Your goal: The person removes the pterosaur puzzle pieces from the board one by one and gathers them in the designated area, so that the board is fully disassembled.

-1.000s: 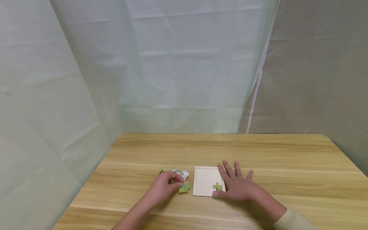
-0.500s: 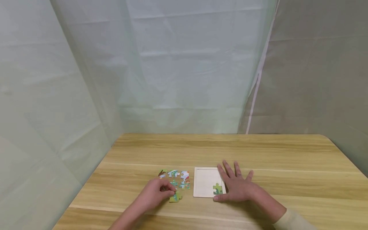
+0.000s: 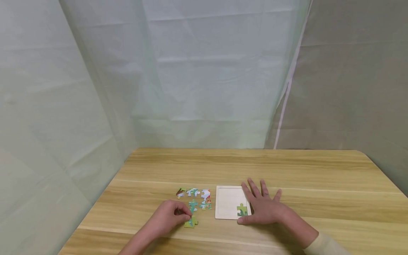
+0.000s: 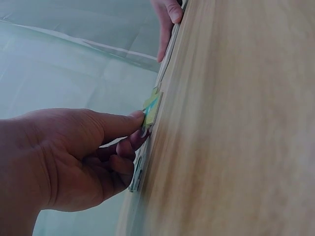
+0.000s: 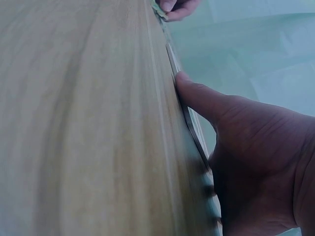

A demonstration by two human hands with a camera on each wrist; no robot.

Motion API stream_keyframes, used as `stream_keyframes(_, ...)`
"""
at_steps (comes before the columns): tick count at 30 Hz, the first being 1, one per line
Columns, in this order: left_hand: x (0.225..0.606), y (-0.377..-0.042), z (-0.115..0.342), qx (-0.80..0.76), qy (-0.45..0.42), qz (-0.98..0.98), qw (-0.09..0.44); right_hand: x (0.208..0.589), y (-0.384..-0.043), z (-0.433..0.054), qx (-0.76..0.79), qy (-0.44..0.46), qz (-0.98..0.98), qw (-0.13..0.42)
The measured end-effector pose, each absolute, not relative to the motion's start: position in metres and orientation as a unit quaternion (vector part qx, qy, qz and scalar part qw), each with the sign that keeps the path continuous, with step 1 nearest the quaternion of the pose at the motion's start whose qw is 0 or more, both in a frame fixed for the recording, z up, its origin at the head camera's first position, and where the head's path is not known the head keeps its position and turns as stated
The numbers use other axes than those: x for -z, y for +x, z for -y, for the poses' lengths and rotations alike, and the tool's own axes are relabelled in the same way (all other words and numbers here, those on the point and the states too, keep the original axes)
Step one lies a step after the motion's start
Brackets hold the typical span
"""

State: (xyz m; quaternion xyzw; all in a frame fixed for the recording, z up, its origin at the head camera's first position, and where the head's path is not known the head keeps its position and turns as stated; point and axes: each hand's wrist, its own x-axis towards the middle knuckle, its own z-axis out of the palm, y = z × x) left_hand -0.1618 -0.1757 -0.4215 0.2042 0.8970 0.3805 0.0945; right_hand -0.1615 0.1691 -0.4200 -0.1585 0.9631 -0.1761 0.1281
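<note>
Between thumb and fingers, my left hand [image 3: 170, 216] pinches a green puzzle piece [image 3: 191, 222] with a blue mark. In the left wrist view this puzzle piece [image 4: 151, 109] is tilted up near the tabletop. Just behind it lie several other puzzle pieces [image 3: 193, 205], green, white and red. To their right is a square, pale wooden puzzle tray [image 3: 226, 202]. One green puzzle piece [image 3: 241, 209] lies in its near right corner. My right hand [image 3: 264, 209] rests with spread, straight fingers on the tray's right edge, its thumb at the near right corner.
The wood-grain table [image 3: 312, 177] reaches back to pale hanging sheets [image 3: 210, 88]. A grey sheet [image 3: 347, 88] hangs at the right.
My left hand has drawn the green piece toward me and left, away from the tray, uncovering the loose pieces behind. My right hand has stayed on the tray.
</note>
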Motion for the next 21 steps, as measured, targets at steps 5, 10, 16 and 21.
stream_keyframes(5, 0.420, -0.161, 0.175, -0.379, 0.201, -0.899, 0.090, 0.420, -0.162, -0.169, 0.177, -0.156, -0.963, 0.129)
stream_keyframes(10, 0.419, -0.162, 0.171, -0.375, 0.205, -0.902, 0.066, 0.420, -0.162, -0.170, 0.175, -0.156, -0.964, 0.129)
stream_keyframes(16, 0.418, -0.165, 0.158, -0.384, 0.224, -0.895, 0.039, 0.421, -0.162, -0.171, 0.173, -0.155, -0.965, 0.125)
stream_keyframes(21, 0.417, -0.169, 0.142, -0.390, 0.240, -0.888, 0.037, 0.422, -0.163, -0.172, 0.174, -0.156, -0.965, 0.120)
